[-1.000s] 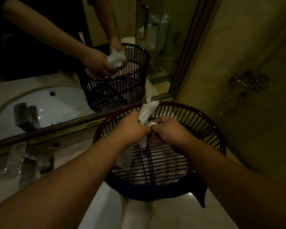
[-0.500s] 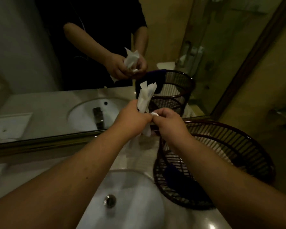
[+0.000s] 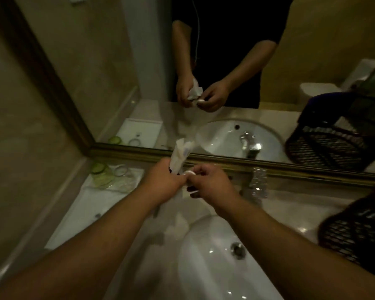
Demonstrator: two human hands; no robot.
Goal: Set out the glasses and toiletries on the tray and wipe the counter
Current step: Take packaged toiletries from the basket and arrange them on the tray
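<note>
Head view looks down over a basin (image 3: 214, 267) set in a pale counter (image 3: 290, 213), with a mirror (image 3: 139, 83) behind. Both hands meet above the counter's back edge. The left hand (image 3: 160, 185) is closed around a crumpled white wrapper (image 3: 179, 155) that sticks up from the fist. The right hand (image 3: 210, 185) pinches a small white round item (image 3: 190, 173), likely a toiletry, between thumb and fingers, right against the wrapper. The white tray (image 3: 78, 213) lies well to the left, with 2 glasses (image 3: 102, 175) at its far end.

Risks, as I judge them: the hands work directly above the basin's rim, so a slipped pinch could drop the small item into the bowl and toward the drain (image 3: 238, 250). A hard tug on the wrapper could tear it and scatter scraps on the counter. Carrying the item left, a wrist could knock the glasses together. The dark basket (image 3: 355, 230) sits at the right, clear of the path.
</note>
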